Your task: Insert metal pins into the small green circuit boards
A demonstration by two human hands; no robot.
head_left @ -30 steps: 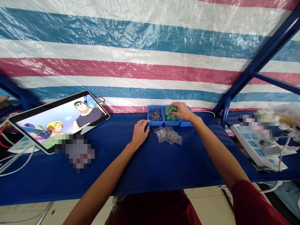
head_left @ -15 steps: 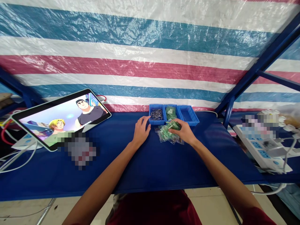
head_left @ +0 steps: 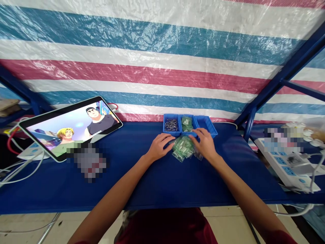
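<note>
Small clear plastic packets with green print or contents [head_left: 182, 148] lie in a loose pile on the blue tabletop. At the pile's left edge is my left hand [head_left: 159, 147], fingers stretched and apart, thumb close to the packets. My right hand [head_left: 205, 145] hovers at the right side, fingers spread, fingertips by the front of the bins; nothing shows in its grasp. Behind the pile stand three joined blue bins. The left bin [head_left: 166, 133] holds many small dark and silvery screw-like pieces, the middle bin [head_left: 180, 122] more green packets [head_left: 187, 123], and the right bin [head_left: 207, 125] shows a bare floor.
A tablet [head_left: 72, 127] playing a cartoon leans at the left, with a blurred-out object [head_left: 91, 162] before it. White power strips [head_left: 284, 164] and cables lie at the far right. Blue frame posts [head_left: 250, 123] and a striped tarpaulin [head_left: 162, 74] bound the table.
My left hand has moved right, from beside the left bin to the pile. My right hand has drawn off the packets to the right and opened. The view has shifted slightly.
</note>
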